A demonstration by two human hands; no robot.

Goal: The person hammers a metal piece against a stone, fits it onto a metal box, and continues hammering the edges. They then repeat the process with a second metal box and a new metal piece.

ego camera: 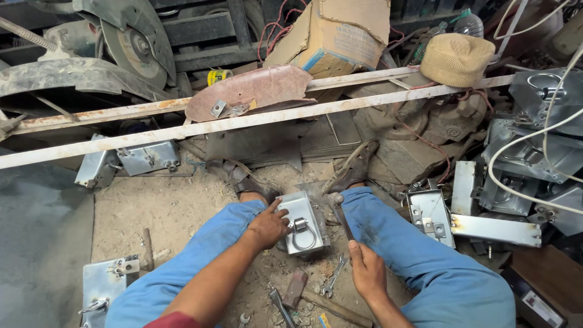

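Galvanised steel plate (302,222) with a wire ring latch (302,234) lay on the dirt floor (164,206) between our knees, jeans (425,255) either side. We judged the step as fitting or adjusting the latch on that plate: work piece steadied, tool in hand, not yet applied.

Left hand (267,228) sat on the plate's left edge, fingers loosely curled, index finger out and touching the top corner; pressing, not gripping anything. Right hand (366,271) was closed around the lower end of a thin dark rod-like tool (341,220) whose tip pointed up past the plate's right edge. Tool type we couldn't tell, too thin and dark.

Next move, as we read it, called for bringing the tool tip onto the latch bracket while the left hand kept the plate from sliding in the loose dirt.

Nearby: spanner (333,282) and hammer (316,297) on the floor just below the plate, more finished plates (430,214) stacked right, one (104,285) at lower left
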